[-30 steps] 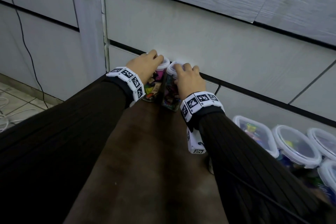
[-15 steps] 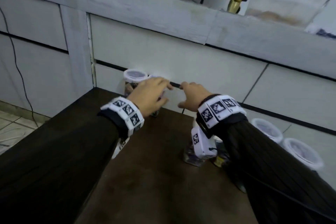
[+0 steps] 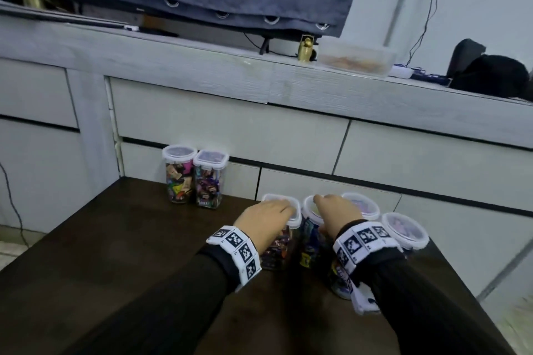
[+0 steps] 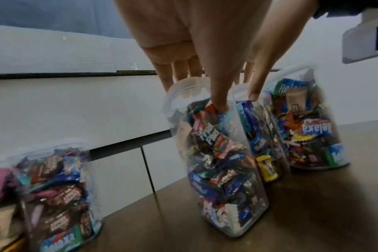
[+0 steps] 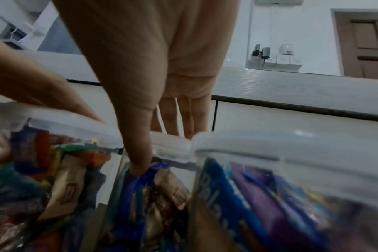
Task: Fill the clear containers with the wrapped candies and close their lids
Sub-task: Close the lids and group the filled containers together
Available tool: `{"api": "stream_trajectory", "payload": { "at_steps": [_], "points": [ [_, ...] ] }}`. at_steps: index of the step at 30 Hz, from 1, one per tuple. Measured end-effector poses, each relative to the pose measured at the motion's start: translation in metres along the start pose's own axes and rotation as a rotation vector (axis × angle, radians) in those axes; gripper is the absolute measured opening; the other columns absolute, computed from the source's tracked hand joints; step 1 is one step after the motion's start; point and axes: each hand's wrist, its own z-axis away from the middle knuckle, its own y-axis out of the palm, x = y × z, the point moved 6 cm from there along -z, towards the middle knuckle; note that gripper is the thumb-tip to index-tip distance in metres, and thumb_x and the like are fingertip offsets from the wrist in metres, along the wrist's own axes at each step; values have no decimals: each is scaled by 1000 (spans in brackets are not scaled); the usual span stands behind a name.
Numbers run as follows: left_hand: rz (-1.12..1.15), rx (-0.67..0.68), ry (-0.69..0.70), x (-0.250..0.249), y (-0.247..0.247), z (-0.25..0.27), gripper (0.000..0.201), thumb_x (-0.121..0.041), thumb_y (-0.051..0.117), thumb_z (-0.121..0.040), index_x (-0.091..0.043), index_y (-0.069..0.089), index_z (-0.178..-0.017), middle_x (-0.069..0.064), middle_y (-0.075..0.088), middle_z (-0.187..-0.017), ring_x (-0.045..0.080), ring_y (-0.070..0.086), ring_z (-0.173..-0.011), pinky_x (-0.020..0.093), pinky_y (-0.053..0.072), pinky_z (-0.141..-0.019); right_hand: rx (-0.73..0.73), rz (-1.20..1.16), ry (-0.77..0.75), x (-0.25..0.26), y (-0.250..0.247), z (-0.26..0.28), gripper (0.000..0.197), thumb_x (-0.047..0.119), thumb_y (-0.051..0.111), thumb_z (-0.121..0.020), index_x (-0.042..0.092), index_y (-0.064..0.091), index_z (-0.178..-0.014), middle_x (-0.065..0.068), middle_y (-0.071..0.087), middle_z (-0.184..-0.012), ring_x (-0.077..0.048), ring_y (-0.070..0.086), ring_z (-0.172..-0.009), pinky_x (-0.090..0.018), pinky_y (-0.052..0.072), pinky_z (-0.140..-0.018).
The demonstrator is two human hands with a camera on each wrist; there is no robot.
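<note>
Several clear containers packed with wrapped candies stand with white lids on the dark brown table (image 3: 138, 253). My left hand (image 3: 277, 219) grips the top of a square-lidded container (image 3: 281, 248), thumb (image 4: 218, 102) on its near side and fingers over the far rim. Beside it, my right hand (image 3: 328, 210) grips the top of a round-lidded container (image 3: 310, 251), thumb (image 5: 138, 162) pressed on its wall. Two lidded containers (image 3: 178, 176) (image 3: 209, 179) stand apart at the back left against the cabinet. Two more (image 3: 362, 206) (image 3: 403, 229) stand to the right.
A white drawer cabinet (image 3: 230, 130) runs along the table's far edge. On its top sit a plastic box (image 3: 356, 59), a gold figurine (image 3: 305, 49) and cables. The table's left edge drops to the tiled floor (image 3: 11, 242).
Both hands let go of the two containers at the back left and moved right onto two other containers. The head view has lifted and shows the cabinet top.
</note>
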Motion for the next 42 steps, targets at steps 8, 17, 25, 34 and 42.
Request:
{"api": "stream_trajectory", "payload": {
  "at_steps": [8,17,25,34,42],
  "points": [
    [-105,40,-35,32,-2,9,58,-3,50,-94,-14,30,-147,6,30,-156,21,36,-140,36,41,-106,-60,41,-103,33,-5,-7,23,1,51,-89,6,56,-111,-13,61,-115,-32,60,-107,-36,46,-81],
    [-161,55,-190,95,-4,2,40,-5,44,-97,-15,39,-135,6,43,-145,21,47,-130,37,48,-94,-167,-41,-172,76,-9,-48,20,6,55,-89,7,56,-109,-12,62,-112,-30,60,-103,-32,39,-72],
    [-98,63,-216,133,5,-37,32,1,51,-91,-5,46,-122,15,52,-127,32,53,-115,43,44,-94,-267,-18,-141,85,-12,-101,26,5,48,-92,6,56,-116,-14,62,-118,-32,60,-109,-36,47,-80],
    [-99,46,-210,159,22,-75,39,2,48,-92,-2,43,-131,18,49,-130,35,50,-121,46,39,-100,-303,-2,-142,77,0,-146,36,1,41,-94,4,46,-129,-14,57,-125,-33,56,-113,-39,46,-83],
    [-61,93,-255,160,19,-74,50,-2,57,-89,-2,38,-135,18,46,-139,33,45,-128,40,34,-104,-235,-107,-160,70,16,-145,55,12,51,-93,9,28,-143,-13,30,-151,-31,29,-138,-42,31,-111]
  ]
}}
